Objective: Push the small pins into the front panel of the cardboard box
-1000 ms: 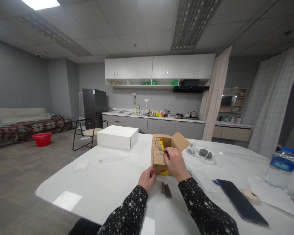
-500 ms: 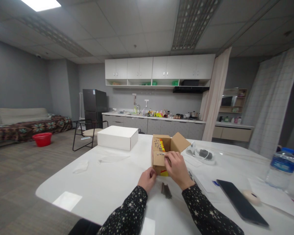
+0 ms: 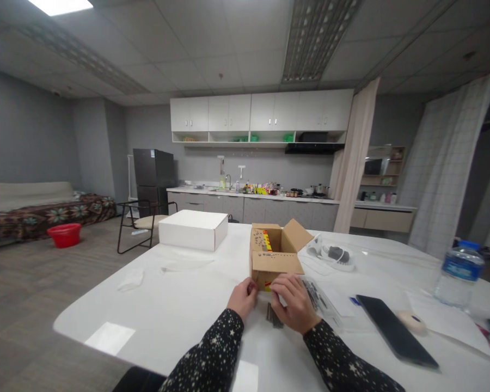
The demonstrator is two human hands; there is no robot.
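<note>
An opened cardboard box (image 3: 277, 263) stands on the white table, its flaps folded out. Small dark dots, like nail or screw heads, line its front and left flaps. Beside the box's lower front left corner is my left hand (image 3: 243, 298), its fingers curled and pinched together. What they grip is hidden. My right hand (image 3: 294, 302) is closed just in front of the box, thumb and fingertips together; anything in them is too small to make out. Below it lies a small bundle of dark nails or screws (image 3: 273, 316), partly covered by this hand.
Right of my right hand lies a clear plastic case (image 3: 319, 296) with small metal pieces. Farther right are a black phone (image 3: 396, 329) and a water bottle (image 3: 459, 275). A white box (image 3: 194, 230) stands back left. Behind the cardboard box lies a coiled white cable (image 3: 337, 256).
My right hand has come down from the front flap to the front of the box, over the bundle. My left hand stays by the corner. The view has shifted slightly.
</note>
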